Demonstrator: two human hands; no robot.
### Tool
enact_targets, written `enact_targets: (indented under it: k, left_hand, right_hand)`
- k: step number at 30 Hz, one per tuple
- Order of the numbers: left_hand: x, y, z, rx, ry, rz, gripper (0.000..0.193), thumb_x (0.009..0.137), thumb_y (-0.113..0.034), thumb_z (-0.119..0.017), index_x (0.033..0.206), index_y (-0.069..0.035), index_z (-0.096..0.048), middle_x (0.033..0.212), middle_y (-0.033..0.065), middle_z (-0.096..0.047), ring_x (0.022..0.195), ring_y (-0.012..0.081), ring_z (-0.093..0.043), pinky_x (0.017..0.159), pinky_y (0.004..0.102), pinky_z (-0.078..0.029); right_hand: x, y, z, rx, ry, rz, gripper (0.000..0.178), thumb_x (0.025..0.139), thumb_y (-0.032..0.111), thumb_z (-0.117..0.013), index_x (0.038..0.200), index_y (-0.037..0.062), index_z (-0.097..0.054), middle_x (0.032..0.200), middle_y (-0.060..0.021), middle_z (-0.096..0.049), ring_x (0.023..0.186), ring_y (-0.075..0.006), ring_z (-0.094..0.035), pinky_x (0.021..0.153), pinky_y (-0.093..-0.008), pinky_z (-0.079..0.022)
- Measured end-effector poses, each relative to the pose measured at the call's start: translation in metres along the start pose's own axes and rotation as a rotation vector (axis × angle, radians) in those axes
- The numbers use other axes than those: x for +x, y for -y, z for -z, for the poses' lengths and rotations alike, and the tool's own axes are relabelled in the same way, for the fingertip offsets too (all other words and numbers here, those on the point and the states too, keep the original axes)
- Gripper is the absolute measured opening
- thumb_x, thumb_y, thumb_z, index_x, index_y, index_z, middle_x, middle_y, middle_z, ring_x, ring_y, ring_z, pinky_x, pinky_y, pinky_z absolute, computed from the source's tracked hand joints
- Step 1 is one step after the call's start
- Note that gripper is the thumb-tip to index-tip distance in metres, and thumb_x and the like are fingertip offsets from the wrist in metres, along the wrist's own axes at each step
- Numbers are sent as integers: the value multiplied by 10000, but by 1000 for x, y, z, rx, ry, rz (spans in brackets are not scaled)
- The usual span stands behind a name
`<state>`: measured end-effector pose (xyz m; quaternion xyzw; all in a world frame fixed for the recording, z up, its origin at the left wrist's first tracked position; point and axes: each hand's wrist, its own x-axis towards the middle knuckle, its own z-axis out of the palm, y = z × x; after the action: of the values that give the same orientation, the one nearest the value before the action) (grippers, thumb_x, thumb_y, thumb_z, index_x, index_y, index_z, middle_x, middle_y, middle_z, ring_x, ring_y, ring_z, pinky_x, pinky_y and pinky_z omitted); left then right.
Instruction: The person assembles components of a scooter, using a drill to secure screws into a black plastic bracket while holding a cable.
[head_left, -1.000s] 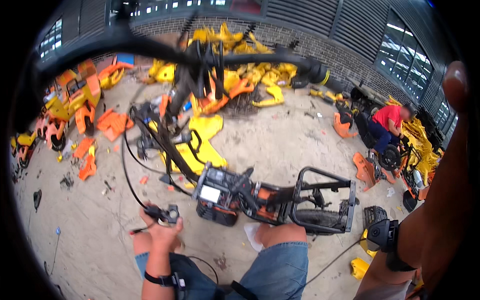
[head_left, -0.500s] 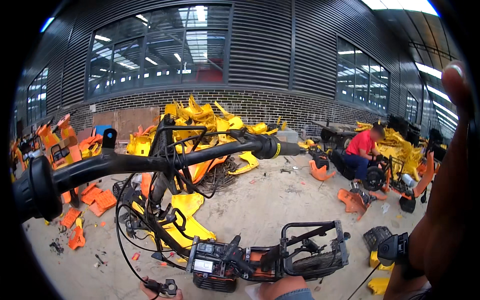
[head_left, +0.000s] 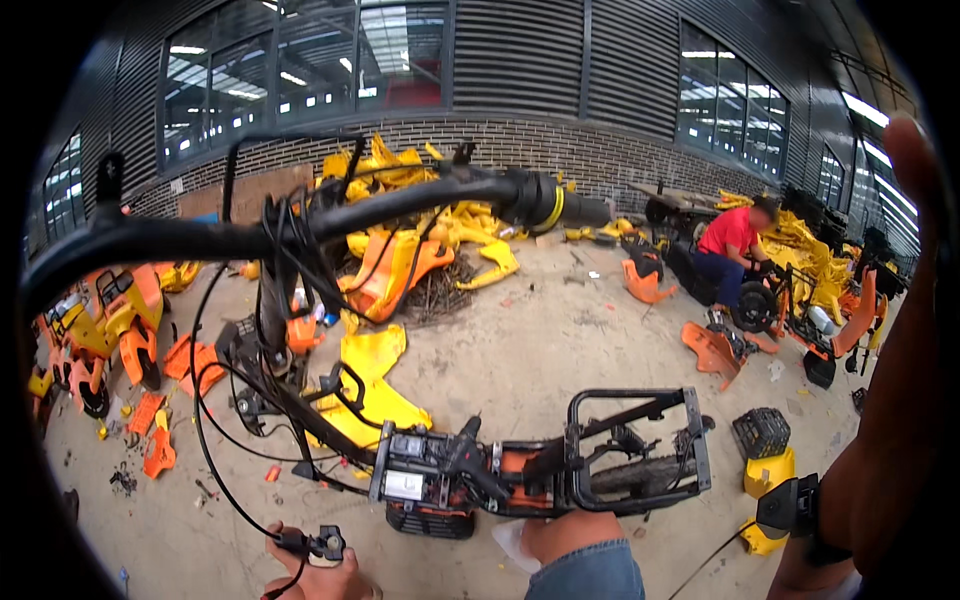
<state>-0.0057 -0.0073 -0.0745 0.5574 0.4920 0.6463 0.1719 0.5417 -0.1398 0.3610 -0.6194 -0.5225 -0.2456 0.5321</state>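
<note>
A stripped bike frame [head_left: 540, 480] lies in front of me, its black handlebar [head_left: 400, 205] rising across the left side with loose cables. At the lower left, my left hand [head_left: 325, 578] is closed around a black brake lever [head_left: 325, 543], whose cable loops up toward the handlebar. My right hand [head_left: 912, 165] is raised close at the right edge; a fingertip points up, the other fingers are dark or cut off. Around its wrist is a strapped black camera [head_left: 788, 506]. A black pistol-shaped power tool [head_left: 470, 465] rests on the frame beside a metal-cased box [head_left: 404, 485].
Yellow plastic panels [head_left: 375, 390] lie beyond the frame, and orange pieces [head_left: 195, 365] at left. A heap of yellow parts [head_left: 480, 225] stands by the brick wall. A person in red [head_left: 730, 235] crouches at a wheel on the right. A black crate [head_left: 762, 433] sits nearer.
The handlebar has risen in view and tilted, its left grip leaving the picture. My left hand with the brake lever shows more, slightly higher. The surroundings have shifted as my view tips down.
</note>
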Motion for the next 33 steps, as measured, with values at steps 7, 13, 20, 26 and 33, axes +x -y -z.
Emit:
enact_targets:
  k: [7, 13, 20, 26, 33]
  left_hand:
    - [3, -8, 0, 162, -33, -27, 1104, 555, -182, -822, 1449, -90, -180, 1171, 111, -378, 1082, 244, -420, 983, 387, -391]
    - [4, -23, -29, 160, 58, 3, 1040, 563, -169, -836, 1405, -95, -230, 1128, 94, -394, 1039, 218, -438, 948, 377, -411]
    - [4, -21, -26, 112, 41, 53, 1093, 582, -309, -873, 1429, -79, -223, 1162, 98, -415, 1077, 214, -467, 947, 354, -441]
    - [8, -17, -13, -104, -35, -37, 1110, 582, -523, -868, 1392, -89, -247, 1005, 67, -450, 849, 159, -481, 738, 291, -456]
    - [10, -24, -16, -319, -111, 15, 1237, 534, -719, -839, 1380, -47, -236, 935, 65, -462, 736, 133, -489, 659, 265, -440]
  right_hand:
    - [-11, -3, -16, 87, 19, 17, 530, 896, 248, -691, 1355, 57, -507, 1280, -110, -584, 1121, -193, -574, 917, -326, -472]
    - [-25, 24, -14, 174, 36, 124, 539, 896, 258, -699, 1358, 59, -505, 1284, -110, -580, 1132, -195, -567, 928, -329, -467]
    - [-70, 89, -75, 677, 188, 277, 550, 895, 270, -707, 1362, 62, -503, 1289, -109, -577, 1145, -196, -560, 941, -332, -461]
    - [-185, 111, -188, 603, 837, -134, 578, 874, 259, -741, 1358, 47, -507, 1262, -112, -602, 1130, -201, -571, 942, -337, -467]
    - [-348, -3, -408, -99, 1227, -174, 663, 802, 377, -705, 1328, 11, -538, 1263, -259, -602, 1204, -394, -563, 1018, -453, -451]
